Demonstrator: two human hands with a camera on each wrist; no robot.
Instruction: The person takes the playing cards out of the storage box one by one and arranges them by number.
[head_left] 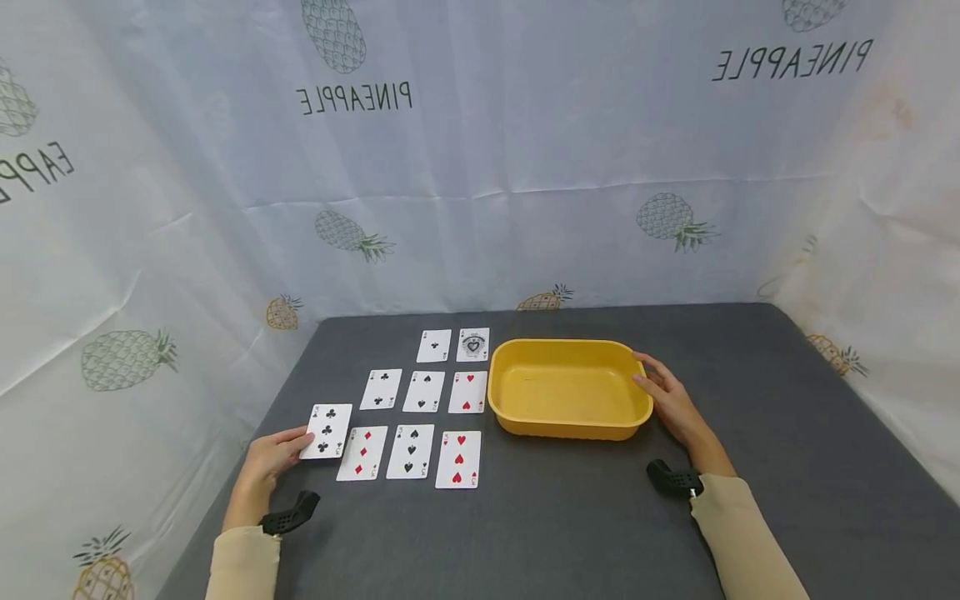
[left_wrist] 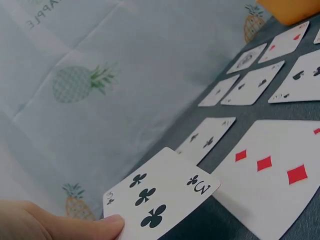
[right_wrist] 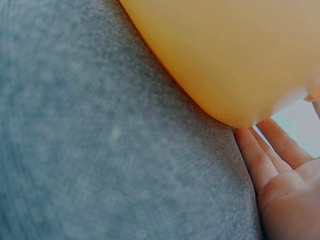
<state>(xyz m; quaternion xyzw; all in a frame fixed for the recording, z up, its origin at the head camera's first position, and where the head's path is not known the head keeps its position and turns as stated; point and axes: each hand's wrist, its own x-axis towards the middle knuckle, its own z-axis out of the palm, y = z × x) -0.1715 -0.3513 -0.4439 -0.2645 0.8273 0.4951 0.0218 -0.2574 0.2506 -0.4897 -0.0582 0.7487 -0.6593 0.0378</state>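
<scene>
My left hand (head_left: 266,467) pinches a three of clubs (head_left: 327,432) by its left edge, face up, with the thumb on its face. In the left wrist view the card overlaps a two of clubs (left_wrist: 202,139) and the three of diamonds (left_wrist: 265,164). Beside it in the front row lie a three of spades (head_left: 410,452) and a three of hearts (head_left: 458,460). My right hand (head_left: 678,408) touches the right end of a yellow plastic basin (head_left: 570,429), thumb at the rim. In the right wrist view its fingers stretch straight against the outer wall.
Behind the threes lie a two of spades (head_left: 423,392) and a two of hearts (head_left: 468,392). The back row has an ace of clubs (head_left: 434,346) and an ornate ace (head_left: 472,344). A pineapple-print curtain (head_left: 480,150) encloses the dark grey table (head_left: 510,533).
</scene>
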